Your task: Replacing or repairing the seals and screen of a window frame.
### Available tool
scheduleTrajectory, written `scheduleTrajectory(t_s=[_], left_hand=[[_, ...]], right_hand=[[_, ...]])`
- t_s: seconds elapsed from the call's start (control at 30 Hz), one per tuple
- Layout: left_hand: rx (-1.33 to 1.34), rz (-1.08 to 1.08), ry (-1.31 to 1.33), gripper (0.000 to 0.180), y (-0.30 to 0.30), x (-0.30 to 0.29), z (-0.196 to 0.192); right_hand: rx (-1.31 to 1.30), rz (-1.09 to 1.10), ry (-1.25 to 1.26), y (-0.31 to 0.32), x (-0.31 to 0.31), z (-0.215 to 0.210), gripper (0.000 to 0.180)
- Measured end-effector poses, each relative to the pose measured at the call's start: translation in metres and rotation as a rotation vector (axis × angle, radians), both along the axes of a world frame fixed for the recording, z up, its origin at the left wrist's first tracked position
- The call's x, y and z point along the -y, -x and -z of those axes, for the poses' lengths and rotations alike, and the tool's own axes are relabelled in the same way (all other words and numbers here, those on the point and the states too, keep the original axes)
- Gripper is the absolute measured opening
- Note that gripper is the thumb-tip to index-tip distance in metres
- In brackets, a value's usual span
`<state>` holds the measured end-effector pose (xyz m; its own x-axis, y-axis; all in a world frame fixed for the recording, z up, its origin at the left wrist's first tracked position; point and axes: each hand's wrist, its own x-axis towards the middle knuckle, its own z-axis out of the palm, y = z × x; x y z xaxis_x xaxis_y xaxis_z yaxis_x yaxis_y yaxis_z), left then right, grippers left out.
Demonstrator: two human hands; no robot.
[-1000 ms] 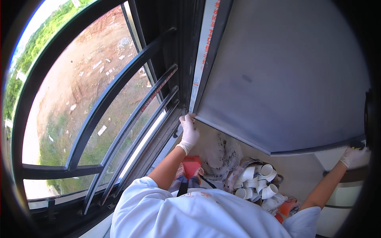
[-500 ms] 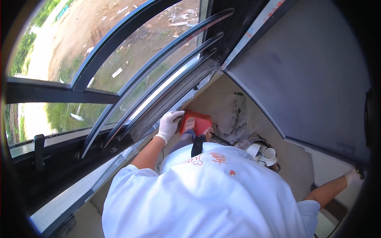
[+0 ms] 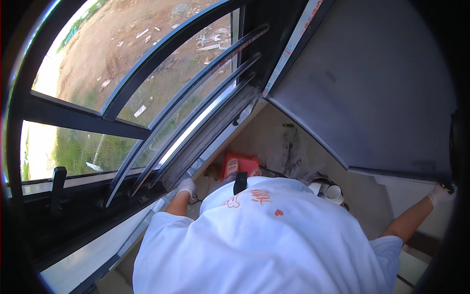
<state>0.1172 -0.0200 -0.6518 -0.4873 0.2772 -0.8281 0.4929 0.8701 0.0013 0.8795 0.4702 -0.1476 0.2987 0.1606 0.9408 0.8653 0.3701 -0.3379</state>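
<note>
My left hand [image 3: 186, 186], in a white glove, is low beside the inner edge of the window sill [image 3: 198, 165]. It looks rounded, and its fingers are too blurred to make out. Out at the far right, my right hand [image 3: 440, 193], also gloved, is closed at the lower corner of a large dark grey panel [image 3: 372, 93]. A small black and yellow thing [image 3: 446, 187] shows at its fingers, its kind unclear. The dark window frame [image 3: 132, 130] with curved-looking bars fills the left side.
My sandalled foot [image 3: 232, 166] stands on a red stool or step [image 3: 248, 163]. On the floor lie crumpled clear plastic [image 3: 293, 157] and white pipe-like pieces [image 3: 335, 194]. Through the glass, bare ground [image 3: 93, 73] shows outside.
My left hand has drawn down and left, away from the red step, and its fingers look more curled. My right hand has risen slightly along the panel's corner. The view has shifted.
</note>
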Motion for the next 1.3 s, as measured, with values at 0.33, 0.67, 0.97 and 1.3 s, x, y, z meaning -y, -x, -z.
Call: scheduleTrajectory(t_s=[0.33,0.67,0.97,1.3], left_hand=[[0.092,0.924,-0.812,0.031,-0.06,-0.273,-0.189],[0.002,2.059,-1.473,0.02,-0.264,-0.276,-0.472],[-0.054,2.127,-1.48,0.018,-0.26,-0.305,-0.476],[-0.19,2.23,-1.359,0.017,-0.232,-0.315,-0.507]], right_hand=[[-0.817,-0.627,-0.125,0.094,0.024,-0.014,0.027],[-0.989,-0.58,-0.08,0.139,0.045,0.005,0.044],[-0.917,-0.582,-0.105,0.138,0.052,-0.007,0.034],[-0.975,-0.59,-0.137,0.124,0.056,-0.007,0.037]])
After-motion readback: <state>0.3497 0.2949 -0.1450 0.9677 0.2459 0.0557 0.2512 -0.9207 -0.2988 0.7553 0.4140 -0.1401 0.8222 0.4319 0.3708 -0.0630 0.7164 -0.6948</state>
